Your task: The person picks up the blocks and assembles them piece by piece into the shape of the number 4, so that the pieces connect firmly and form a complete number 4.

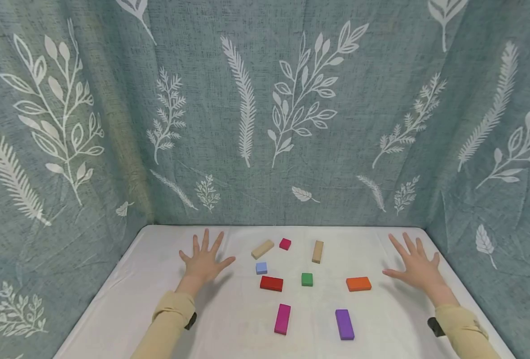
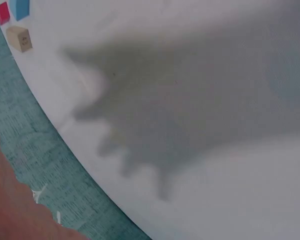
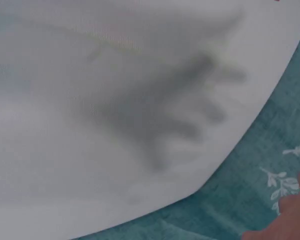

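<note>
My left hand is spread above the left side of the white table, holding nothing. Nearest to it are a light blue cube, a tan block and a red block. On the right side, my right hand is likewise spread and holds nothing, with an orange block to its left. Between the hands lie a small crimson cube, a second tan block, a green cube, a magenta block and a purple block.
The white table ends at a patterned blue-green curtain behind and on both sides. Shadows of the hands fall on the tabletop in both wrist views. A tan block shows near the table edge in the left wrist view.
</note>
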`<state>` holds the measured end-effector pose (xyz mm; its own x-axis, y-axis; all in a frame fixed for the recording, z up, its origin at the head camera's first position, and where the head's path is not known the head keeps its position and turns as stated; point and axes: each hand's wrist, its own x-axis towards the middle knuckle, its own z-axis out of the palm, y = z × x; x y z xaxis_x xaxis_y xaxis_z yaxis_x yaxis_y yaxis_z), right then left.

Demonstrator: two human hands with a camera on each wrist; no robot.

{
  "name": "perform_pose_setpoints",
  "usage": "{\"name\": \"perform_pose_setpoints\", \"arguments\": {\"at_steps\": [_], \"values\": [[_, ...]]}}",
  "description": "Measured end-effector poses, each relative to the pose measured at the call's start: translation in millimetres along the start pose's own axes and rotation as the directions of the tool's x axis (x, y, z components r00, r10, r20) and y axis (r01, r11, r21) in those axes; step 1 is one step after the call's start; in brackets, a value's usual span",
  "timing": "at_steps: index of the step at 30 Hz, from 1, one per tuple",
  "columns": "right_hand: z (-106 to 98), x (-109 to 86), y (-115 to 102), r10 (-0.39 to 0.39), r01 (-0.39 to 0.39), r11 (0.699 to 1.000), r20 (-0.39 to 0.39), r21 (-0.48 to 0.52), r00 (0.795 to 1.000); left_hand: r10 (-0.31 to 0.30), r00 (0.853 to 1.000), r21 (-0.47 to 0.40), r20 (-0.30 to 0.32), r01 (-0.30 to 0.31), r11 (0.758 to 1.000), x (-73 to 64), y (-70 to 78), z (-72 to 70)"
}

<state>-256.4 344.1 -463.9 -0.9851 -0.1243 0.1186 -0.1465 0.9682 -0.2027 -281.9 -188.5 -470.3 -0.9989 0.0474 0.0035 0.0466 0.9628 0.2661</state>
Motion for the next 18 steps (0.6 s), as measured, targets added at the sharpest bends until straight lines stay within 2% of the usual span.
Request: {"name": "perform_pose_setpoints", "arguments": {"at_steps": [8,18], "values": [[3,-0.4,-15,-0.05,0.05,0.998,-0.002,0.029,0.999,0.038,0.999,-0.029,-0.004,-0.038,0.999,-1.7,11.5,2.0],[7,-3.6,-27,-0.126,0.129,0.987,-0.034,0.094,0.991,0.156,0.987,-0.039,-0.024,-0.157,0.987,-0.2,22.5,4.3]]}}
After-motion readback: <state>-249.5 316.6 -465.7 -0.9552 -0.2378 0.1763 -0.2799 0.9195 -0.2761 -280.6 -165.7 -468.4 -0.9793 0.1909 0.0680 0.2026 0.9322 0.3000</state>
